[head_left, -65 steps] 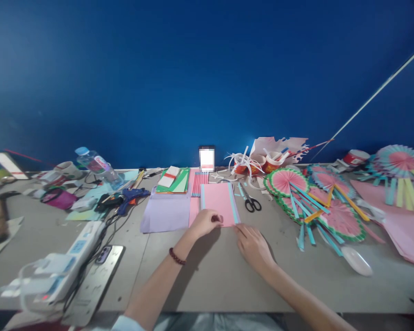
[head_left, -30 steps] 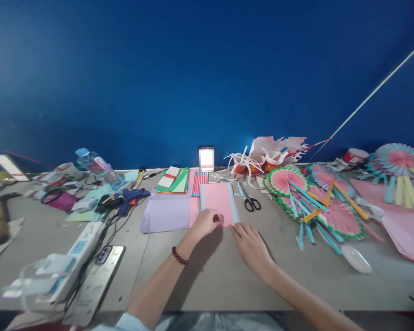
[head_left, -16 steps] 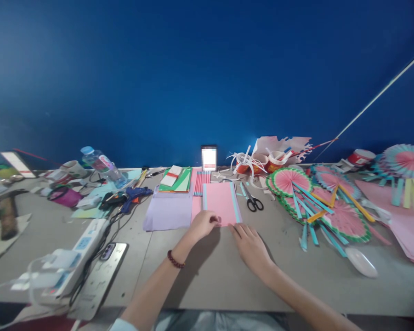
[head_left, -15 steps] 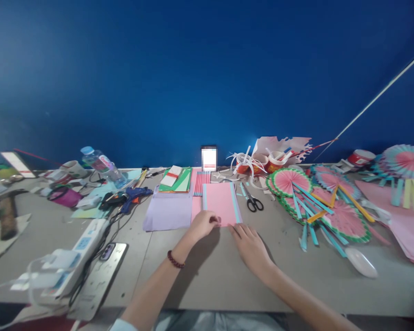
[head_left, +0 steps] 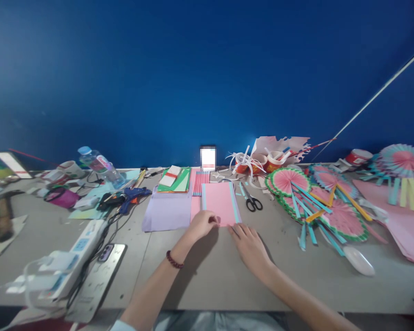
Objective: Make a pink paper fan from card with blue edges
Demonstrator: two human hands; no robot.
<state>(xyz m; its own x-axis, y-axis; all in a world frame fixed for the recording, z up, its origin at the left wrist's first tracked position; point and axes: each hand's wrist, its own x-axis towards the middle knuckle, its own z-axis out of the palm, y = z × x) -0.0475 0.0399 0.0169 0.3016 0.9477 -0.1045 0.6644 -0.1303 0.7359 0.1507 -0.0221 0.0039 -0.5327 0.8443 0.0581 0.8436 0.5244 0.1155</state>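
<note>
A pink sheet of paper [head_left: 218,202] with light-blue strips down its sides lies in front of me. At its near left corner, my left hand [head_left: 204,223] is closed, thumb and fingertips pinched at the near edge. My right hand [head_left: 248,242] lies flat near the right corner, its fingers stretched over the near edge. Lilac paper [head_left: 167,212] lies to the left, under a stack of green paper [head_left: 183,180] with a small white and red packet on it. Pink-and-blue striped paper [head_left: 202,178] lies just behind the sheet. Black-handled scissors [head_left: 253,203] rest to its right.
Watermelon-coloured paper fans [head_left: 291,181] and a white spoon-like piece [head_left: 359,260] lie to the right. Paper cups [head_left: 276,162] stand at the back. On the left are a blue glue gun [head_left: 130,197], a power strip [head_left: 84,246], a phone [head_left: 98,280] and a bottle [head_left: 103,166].
The whole view has shifted slightly. Both hands keep their places at the near edge of the pink sheet, with no clear movement.
</note>
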